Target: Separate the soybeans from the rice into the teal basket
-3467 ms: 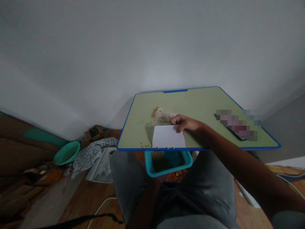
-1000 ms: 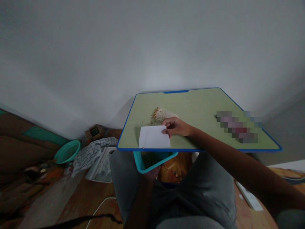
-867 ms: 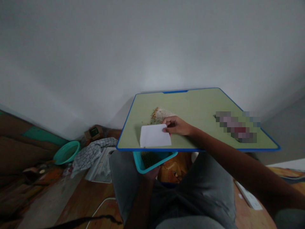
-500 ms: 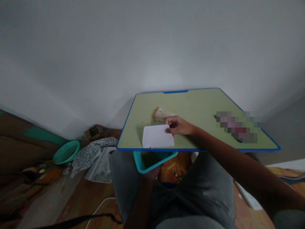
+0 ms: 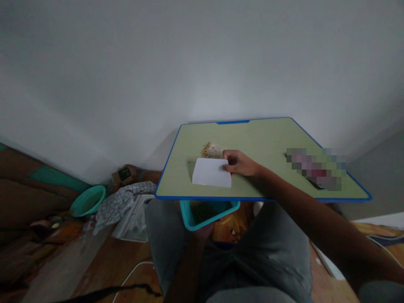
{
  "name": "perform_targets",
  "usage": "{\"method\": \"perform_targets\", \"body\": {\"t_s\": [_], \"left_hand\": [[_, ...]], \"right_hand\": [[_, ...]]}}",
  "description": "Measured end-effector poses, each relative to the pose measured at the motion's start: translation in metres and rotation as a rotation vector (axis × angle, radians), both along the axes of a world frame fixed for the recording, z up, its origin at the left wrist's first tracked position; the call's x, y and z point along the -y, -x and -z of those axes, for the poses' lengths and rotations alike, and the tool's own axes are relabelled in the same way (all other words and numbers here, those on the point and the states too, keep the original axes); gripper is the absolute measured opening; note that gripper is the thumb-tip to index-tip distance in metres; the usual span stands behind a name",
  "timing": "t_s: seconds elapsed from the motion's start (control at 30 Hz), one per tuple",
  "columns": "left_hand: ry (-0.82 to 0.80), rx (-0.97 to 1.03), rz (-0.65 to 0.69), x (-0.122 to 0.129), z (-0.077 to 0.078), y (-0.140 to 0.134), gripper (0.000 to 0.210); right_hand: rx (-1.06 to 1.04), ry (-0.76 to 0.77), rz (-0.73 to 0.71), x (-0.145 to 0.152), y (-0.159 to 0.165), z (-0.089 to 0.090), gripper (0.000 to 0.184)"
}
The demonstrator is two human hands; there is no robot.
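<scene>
My right hand [image 5: 238, 163] pinches the right edge of a white card [image 5: 212, 172], tilted over the tabletop. Just behind the card lies a small heap of mixed grains [image 5: 213, 149], pale with orange-yellow bits at its left; the card and hand hide part of it. Below the table's front edge, my left hand [image 5: 203, 232] grips a turquoise plastic tray [image 5: 186, 219] from underneath, its fingers partly hidden. Small dark greenish grains [image 5: 202, 210] lie inside the tray, whose far side is under the tabletop.
The pale green table [image 5: 259, 139] has a blue rim and stands against a wall. A blurred-out dark object [image 5: 315, 170] lies at its right. On the floor at left are a green basin [image 5: 89, 201], a checked cloth [image 5: 118, 204] and a small cardboard box [image 5: 124, 174].
My right hand has drawn the card back from the front edge, toward the grain heap and slightly right. The tray in my left hand has shifted a little right.
</scene>
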State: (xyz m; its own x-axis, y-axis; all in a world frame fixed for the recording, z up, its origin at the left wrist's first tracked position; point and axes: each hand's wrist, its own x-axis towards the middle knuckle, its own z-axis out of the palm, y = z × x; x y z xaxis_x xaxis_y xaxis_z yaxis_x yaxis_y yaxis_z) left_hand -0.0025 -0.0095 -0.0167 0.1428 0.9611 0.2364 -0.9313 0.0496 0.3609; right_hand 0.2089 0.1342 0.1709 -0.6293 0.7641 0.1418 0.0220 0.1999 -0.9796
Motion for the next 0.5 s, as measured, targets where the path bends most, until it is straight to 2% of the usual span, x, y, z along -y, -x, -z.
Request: {"method": "perform_targets", "body": {"t_s": [0.13,0.37,0.5], "left_hand": [[-0.003,0.031,0.043,0.000,0.009,0.002,0.072],[0.026,0.013,0.050,0.002,0.000,0.001,0.064],[0.074,-0.005,0.040,0.002,-0.002,-0.004,0.056]], "right_hand": [[0.022,-0.044,0.068,-0.003,-0.004,-0.002,0.036],[0.144,-0.250,0.402,-0.012,-0.015,-0.003,0.018],[-0.026,-0.116,0.506,-0.018,-0.022,-0.002,0.017]]}}
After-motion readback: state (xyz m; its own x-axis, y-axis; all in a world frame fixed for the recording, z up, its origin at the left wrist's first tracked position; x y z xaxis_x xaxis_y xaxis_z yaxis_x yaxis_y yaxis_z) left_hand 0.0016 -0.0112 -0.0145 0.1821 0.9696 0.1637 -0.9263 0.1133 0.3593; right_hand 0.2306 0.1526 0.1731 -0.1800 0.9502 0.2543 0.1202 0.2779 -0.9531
